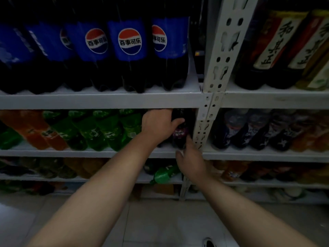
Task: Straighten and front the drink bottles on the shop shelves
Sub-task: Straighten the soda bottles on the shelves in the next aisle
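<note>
**Q:** Which step is shown?

**A:** Fronting one bottle on the second shelf, centre of the frame. Your left grip is closed over the upper part of the dark bottle, with the thumb wrapped across its front and the fingers hidden behind. Your right grip reaches up from below the shelf edge to the bottle's base. The fingers lie along its lower right side, but blur hides whether they clasp it or only touch.

**Q:** Where does the bottle stand?

**A:** It is at the right end of its row, between the green bottles and the white post, close to the shelf's front edge. Its label is too dim to read, so I cannot tell whether it faces out.

**Q:** What does the next move call for?

**A:** Probably a small twist and a pull. Turn the label forward with the upper grip while the lower one steadies the base, then set the bottle upright, level with its neighbours. Keep it clear of the post. After that, the tilted green bottle on the shelf below looks due for attention.
</note>
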Tool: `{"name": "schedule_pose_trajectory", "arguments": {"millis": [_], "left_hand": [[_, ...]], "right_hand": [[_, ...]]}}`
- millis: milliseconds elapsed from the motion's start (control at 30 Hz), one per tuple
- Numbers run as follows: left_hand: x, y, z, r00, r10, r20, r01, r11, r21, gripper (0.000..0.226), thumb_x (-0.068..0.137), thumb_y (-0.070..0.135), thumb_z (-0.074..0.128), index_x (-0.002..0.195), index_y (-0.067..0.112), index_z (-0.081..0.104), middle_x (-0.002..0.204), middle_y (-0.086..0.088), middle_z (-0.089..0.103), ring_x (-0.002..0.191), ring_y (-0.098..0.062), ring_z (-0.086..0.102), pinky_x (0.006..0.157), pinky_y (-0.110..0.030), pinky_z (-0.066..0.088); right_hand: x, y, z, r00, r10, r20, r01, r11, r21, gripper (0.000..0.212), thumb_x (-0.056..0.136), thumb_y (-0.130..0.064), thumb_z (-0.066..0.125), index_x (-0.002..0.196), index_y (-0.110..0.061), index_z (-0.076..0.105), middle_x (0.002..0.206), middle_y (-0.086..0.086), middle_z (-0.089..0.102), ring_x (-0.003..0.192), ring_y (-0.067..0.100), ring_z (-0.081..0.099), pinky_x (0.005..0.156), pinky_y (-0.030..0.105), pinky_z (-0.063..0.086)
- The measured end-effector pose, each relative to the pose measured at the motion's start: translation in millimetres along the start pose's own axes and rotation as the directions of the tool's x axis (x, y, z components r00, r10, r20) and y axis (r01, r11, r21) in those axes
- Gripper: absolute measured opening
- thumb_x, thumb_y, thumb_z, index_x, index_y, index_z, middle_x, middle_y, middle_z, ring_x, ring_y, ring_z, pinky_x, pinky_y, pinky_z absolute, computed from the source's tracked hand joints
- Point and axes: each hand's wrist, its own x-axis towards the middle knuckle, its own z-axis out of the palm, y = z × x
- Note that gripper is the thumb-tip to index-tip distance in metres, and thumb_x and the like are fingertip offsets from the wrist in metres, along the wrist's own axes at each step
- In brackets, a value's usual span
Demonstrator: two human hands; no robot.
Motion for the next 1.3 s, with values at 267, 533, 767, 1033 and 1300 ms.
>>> {"name": "schedule_pose_trajectory", "arguments": {"millis": [267,533,767,1033,1300], "left_hand": [[-28.1,-18.5,-18.5,0.982,0.156,0.105,-0.156,0.988,-0.007,0.058,0.085,0.035,0.066,0.136,0.014,0.050,0.127,-0.010,0.058,0.113,-0.031,0.052,0.084,-0.037,0.049],[-64.6,-64.9,-34.9,0.976,-0.216,-0.020,0.201,0.934,-0.294,0.048,0.088,0.001,0.060,0.134,-0.001,0.050,0.126,-0.019,0.056,0.113,-0.031,0.055,0.095,-0.017,0.032],[-24.2,-47.1,-29.1,0.938,-0.265,0.225,0.304,0.939,-0.159,0.062,0.083,0.055,0.063,0.127,0.013,0.050,0.107,-0.011,0.061,0.094,-0.027,0.060,0.072,-0.037,0.053],[-6.5,-17.4,-11.0,0.845,-0.514,0.148,0.527,0.848,-0.065,0.066,0.059,0.084,0.061,0.062,0.019,0.050,0.057,0.005,0.051,0.049,-0.010,0.050,0.042,-0.019,0.032],[-7.3,-37.9,-12.9,0.900,-0.417,0.128,0.434,0.888,-0.155,0.051,0.073,0.064,0.067,0.089,0.015,0.065,0.075,-0.002,0.060,0.071,-0.021,0.059,0.055,-0.025,0.040]], "right_hand": [[5.3,-9.6,8.6,0.996,0.084,-0.035,-0.087,0.994,-0.072,0.071,0.094,-0.021,0.052,0.152,-0.011,0.011,0.134,0.014,0.052,0.116,0.030,0.052,0.091,0.030,0.044],[3.7,-29.2,9.3,0.996,-0.060,-0.062,0.059,0.998,-0.018,0.043,0.092,-0.020,0.054,0.134,-0.012,0.051,0.117,0.007,0.065,0.103,0.021,0.062,0.084,0.018,0.042],[19.1,-50.8,27.7,0.990,-0.060,0.125,0.043,0.990,0.138,0.062,0.093,-0.015,0.051,0.149,-0.022,0.025,0.124,0.007,0.058,0.104,0.018,0.056,0.081,0.015,0.037],[21.5,-47.0,36.2,0.941,0.008,0.339,-0.094,0.966,0.240,0.076,0.092,-0.013,0.052,0.153,-0.026,0.009,0.155,0.002,0.024,0.138,0.022,0.032,0.109,0.027,0.030],[20.3,-20.8,23.7,0.952,0.117,0.283,-0.157,0.980,0.125,0.054,0.090,-0.021,0.057,0.142,-0.018,0.041,0.142,0.004,0.045,0.104,0.012,0.049,0.068,-0.002,0.034]]}}
